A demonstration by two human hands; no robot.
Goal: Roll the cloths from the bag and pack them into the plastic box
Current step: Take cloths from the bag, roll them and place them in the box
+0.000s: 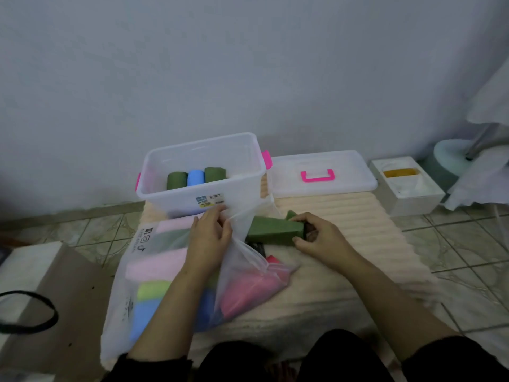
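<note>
Dark green folded cloth (271, 230) pinched at its outer end by the right hand (316, 235), thumb under and fingers curled over, half drawn from the mouth of the translucent bag (242, 271). Just inboard of that hand, the left hand (209, 232) gripping the bag's upper lip, fingers bunched on the film to keep the mouth open. Beyond the left hand's fingertips, touching the bag's far edge, the clear plastic box (201, 194) with pink latches, holding three rolled cloths (196, 176) side by side: green, blue, green. Beyond the right hand, the box's lid (321, 172) lying flat with its pink handle up. Beneath the left forearm, still bagged, a stack of pink, green, lime and blue folded cloths; beneath the right hand, a ribbed cream mat (344, 216). Likely trouble from here: a fast pull snagging the cloth on the bag's lip, dragging the red cloth near the mouth out alongside, or shaking the fold loose and spoiling a tidy roll; a slack left-hand grip letting the film collapse over the opening. Print on the bag near the left hand: small social-media icons and a line of text, too blurred to read. Sticker on the box's near wall: blue logo and print, not legible.
</note>
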